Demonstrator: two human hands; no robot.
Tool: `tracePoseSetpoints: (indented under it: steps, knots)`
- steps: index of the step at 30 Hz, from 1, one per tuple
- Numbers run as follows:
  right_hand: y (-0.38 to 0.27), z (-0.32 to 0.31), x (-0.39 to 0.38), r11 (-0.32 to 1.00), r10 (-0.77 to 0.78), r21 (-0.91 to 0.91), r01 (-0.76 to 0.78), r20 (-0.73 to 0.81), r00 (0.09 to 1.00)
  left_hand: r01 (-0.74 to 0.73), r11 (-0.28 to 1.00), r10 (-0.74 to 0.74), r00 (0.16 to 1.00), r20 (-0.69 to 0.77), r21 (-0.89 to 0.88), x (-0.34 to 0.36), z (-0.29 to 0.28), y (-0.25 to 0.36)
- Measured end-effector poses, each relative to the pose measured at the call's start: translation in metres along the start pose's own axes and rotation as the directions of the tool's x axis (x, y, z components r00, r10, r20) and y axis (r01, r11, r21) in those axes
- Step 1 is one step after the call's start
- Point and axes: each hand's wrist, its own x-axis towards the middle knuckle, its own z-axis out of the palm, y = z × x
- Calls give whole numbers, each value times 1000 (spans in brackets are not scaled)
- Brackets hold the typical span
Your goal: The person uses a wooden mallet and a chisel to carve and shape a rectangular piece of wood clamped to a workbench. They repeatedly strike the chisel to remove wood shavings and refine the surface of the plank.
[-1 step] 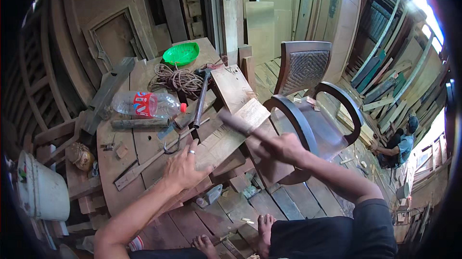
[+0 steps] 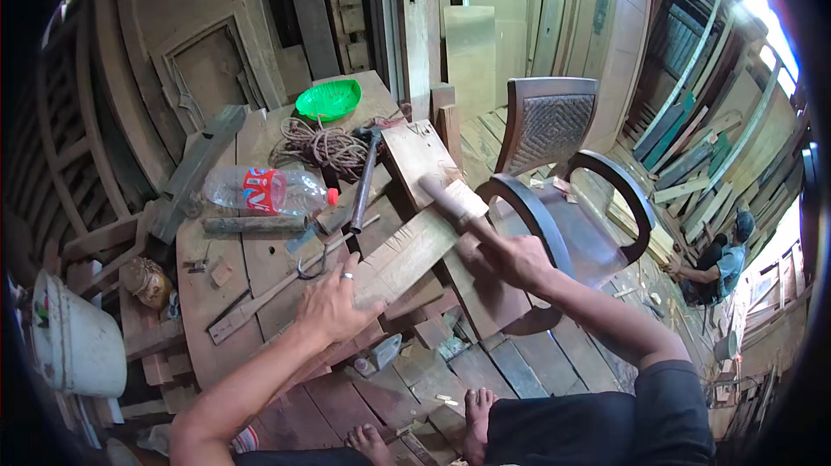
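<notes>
Board [image 2: 414,248] between the hands, pale, marked with short cuts across its upper face, slanting from the left hand out past the front of the right. Left hand [image 2: 333,302] spread wide, thumb apart from fingers, laid on the near end. Right hand [image 2: 517,263] curled around the handle of a tool [image 2: 450,206], blurred over the far end; type of head, and contact with the wood or not, impossible to tell.

Chief danger, by judgement: a stray stroke toward the bare left fingers, on the same piece of wood. Likely causes: a glance aside, or a bounce off the cut marks. Next, possible sliding or rocking of the board under too light a press from the left palm. Could also split near the cuts from too hard a hit.

Beside the left fingertips, a hook [image 2: 300,273] and a stick [image 2: 268,297]: possible scratch or snag after a forward slip. Farther ahead of that hand, a bottle [image 2: 299,192], liable to roll with heavy shaking of the table [image 2: 201,293]. Just beyond the right hand, a chair arm [image 2: 547,225], perhaps in the way of a wide swing. Below both hands, a bare foot [image 2: 475,423], exposed to a dropped tool.
</notes>
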Motion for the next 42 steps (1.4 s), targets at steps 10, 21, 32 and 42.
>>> tracePoseSetpoints:
  steps: [10,21,32,42]
  knots:
    - [-13,3,0,985,-160,-64,162,30,987,-47,999,47,999,-26,-2,4,-1,-2]
    - [-17,10,-5,963,-267,-19,270,99,959,-58,998,58,998,-9,-8,8,-8,1]
    - [-33,12,-13,970,-243,24,242,96,965,-37,999,37,999,-30,5,5,3,-5]
    - [-41,3,-16,929,-340,-57,366,256,905,-39,999,39,999,-21,-19,5,0,-4]
